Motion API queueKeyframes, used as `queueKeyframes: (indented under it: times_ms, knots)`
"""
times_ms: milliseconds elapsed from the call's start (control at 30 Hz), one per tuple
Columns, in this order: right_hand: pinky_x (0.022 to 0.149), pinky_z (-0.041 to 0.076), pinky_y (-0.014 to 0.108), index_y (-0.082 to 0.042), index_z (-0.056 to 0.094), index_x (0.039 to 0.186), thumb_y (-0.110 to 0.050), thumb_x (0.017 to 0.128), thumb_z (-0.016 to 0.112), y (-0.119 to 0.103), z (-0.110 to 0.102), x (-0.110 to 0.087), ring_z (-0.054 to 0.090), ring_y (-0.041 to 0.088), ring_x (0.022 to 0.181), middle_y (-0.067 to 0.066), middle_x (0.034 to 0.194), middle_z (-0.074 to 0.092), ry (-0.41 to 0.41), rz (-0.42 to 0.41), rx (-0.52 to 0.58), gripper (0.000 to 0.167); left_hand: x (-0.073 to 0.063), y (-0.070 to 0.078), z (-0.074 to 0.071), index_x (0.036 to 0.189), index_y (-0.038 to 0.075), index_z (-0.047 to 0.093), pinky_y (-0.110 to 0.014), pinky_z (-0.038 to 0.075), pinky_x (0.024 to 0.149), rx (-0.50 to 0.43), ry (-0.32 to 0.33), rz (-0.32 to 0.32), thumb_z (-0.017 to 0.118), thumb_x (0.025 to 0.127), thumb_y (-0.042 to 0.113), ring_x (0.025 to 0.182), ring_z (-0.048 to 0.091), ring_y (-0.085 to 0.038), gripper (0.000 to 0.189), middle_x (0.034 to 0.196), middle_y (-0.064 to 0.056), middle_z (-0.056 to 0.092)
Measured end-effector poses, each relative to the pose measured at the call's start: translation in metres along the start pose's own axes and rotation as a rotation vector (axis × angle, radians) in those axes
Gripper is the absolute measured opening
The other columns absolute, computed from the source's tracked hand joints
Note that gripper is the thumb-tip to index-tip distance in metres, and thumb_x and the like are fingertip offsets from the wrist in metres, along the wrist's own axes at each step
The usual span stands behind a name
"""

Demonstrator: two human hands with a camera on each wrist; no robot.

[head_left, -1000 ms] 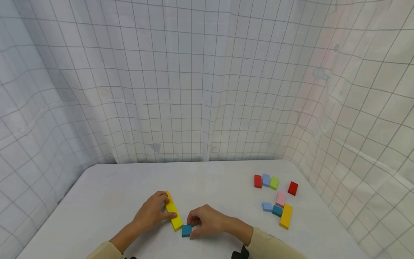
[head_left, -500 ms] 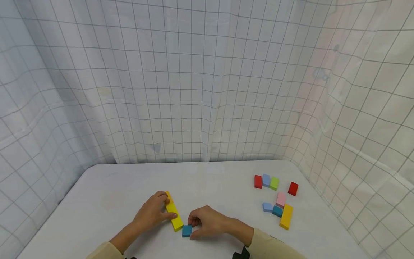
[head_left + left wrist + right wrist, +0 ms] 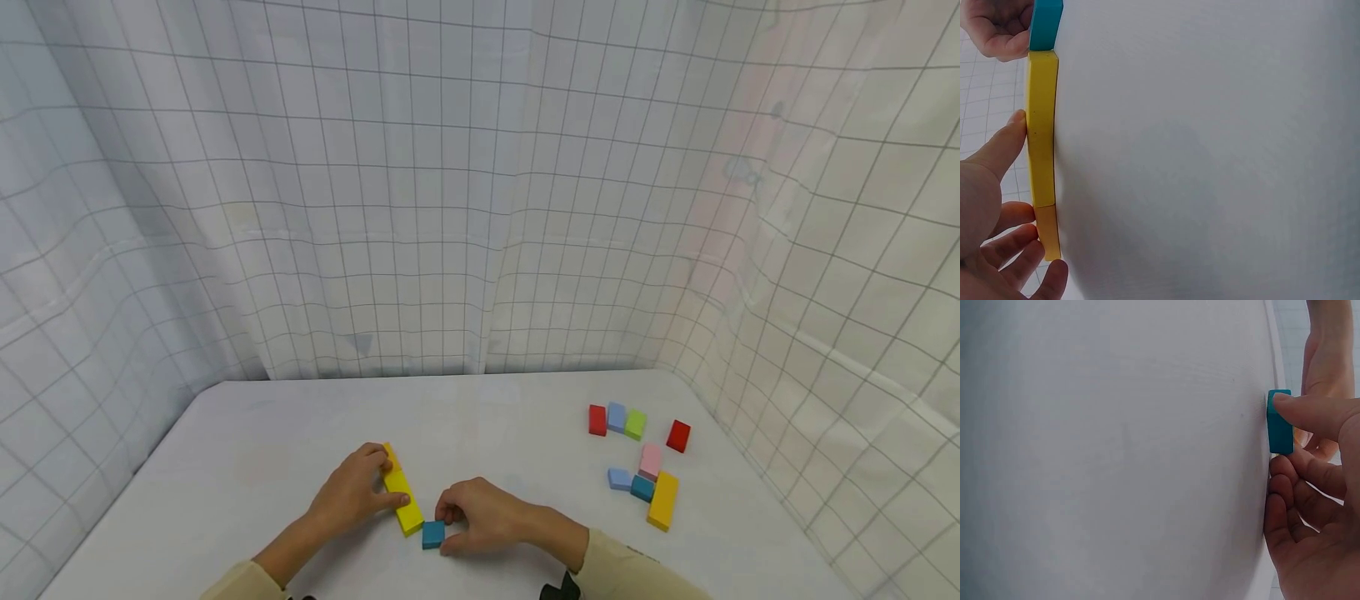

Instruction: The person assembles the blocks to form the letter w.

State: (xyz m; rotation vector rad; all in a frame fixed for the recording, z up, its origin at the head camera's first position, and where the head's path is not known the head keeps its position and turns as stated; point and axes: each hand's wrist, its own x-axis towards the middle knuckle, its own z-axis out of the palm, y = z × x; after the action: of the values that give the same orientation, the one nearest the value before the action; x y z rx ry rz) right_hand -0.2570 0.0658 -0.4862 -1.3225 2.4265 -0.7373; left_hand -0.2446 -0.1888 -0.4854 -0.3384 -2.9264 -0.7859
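A long yellow block [image 3: 405, 504] and a shorter orange-yellow block [image 3: 1048, 232] lie end to end on the white table. My left hand [image 3: 358, 486] holds this row; its thumb lies against the long block's side and its fingers curl at the far end. At the near end sits a teal block [image 3: 432, 535], which appears to touch the yellow one in the left wrist view. My right hand [image 3: 483, 517] pinches the teal block between thumb and index finger, the thumb [image 3: 1304, 412] on its near end. The right hand's other fingers are curled beside it.
On the right of the table [image 3: 517, 442] lie several loose blocks: two red [image 3: 597, 420], two light blue [image 3: 616, 417], a green [image 3: 635, 425], a pink [image 3: 650, 461], another teal [image 3: 642, 488] and an orange-yellow one [image 3: 663, 502]. A gridded white curtain [image 3: 420, 208] surrounds the table.
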Motion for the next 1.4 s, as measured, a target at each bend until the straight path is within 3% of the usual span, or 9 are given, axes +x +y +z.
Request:
queueKeyframes:
  times_ms: [333,567,1033,1267,1400]
  knots:
    - [0.080,0.050,0.013,-0.011,0.070,0.110,-0.023,0.089,0.085,0.000,0.000,0.000,0.057,-0.005,0.085,-0.018,0.094,0.062,-0.008,0.009,0.014,0.028,0.000,0.001,0.000,0.102,0.006,0.068,-0.054,0.050,0.101,-0.005,-0.003,-0.005,0.096,0.073,0.035,0.112,0.060,-0.034,0.049,0.127,-0.016,0.061]
    - [0.084,0.050,0.014,-0.012,0.070,0.117,-0.026,0.093,0.081,0.005,-0.009,-0.008,0.058,-0.004,0.092,-0.017,0.103,0.064,-0.020,0.004,0.027,0.031,0.001,0.001,-0.001,0.104,0.004,0.069,-0.054,0.050,0.101,0.001,-0.011,-0.010,0.096,0.073,0.036,0.112,0.060,-0.034,0.052,0.126,-0.016,0.062]
    - [0.092,0.054,0.028,-0.008,0.071,0.120,-0.022,0.093,0.081,0.022,-0.051,-0.038,0.064,0.013,0.101,-0.003,0.110,0.070,0.101,0.094,0.094,0.032,0.002,0.001,-0.001,0.099,0.007,0.067,-0.052,0.050,0.102,0.000,-0.015,-0.008,0.096,0.072,0.035,0.111,0.060,-0.033,0.048,0.126,-0.016,0.062]
    - [0.094,0.054,0.037,-0.004,0.070,0.120,-0.020,0.093,0.080,0.046,-0.069,-0.058,0.064,0.027,0.105,0.007,0.111,0.069,0.175,0.087,0.095,0.033,0.002,0.000,0.000,0.100,0.007,0.068,-0.052,0.050,0.102,0.001,-0.011,-0.002,0.096,0.073,0.036,0.111,0.060,-0.032,0.049,0.126,-0.015,0.062]
    - [0.095,0.054,0.040,-0.003,0.069,0.121,-0.021,0.093,0.079,0.064,-0.081,-0.068,0.063,0.032,0.107,0.010,0.113,0.069,0.224,0.123,0.084,0.035,0.001,0.000,0.001,0.099,0.007,0.067,-0.051,0.050,0.101,-0.005,-0.007,-0.005,0.096,0.072,0.035,0.109,0.060,-0.030,0.048,0.125,-0.014,0.062]
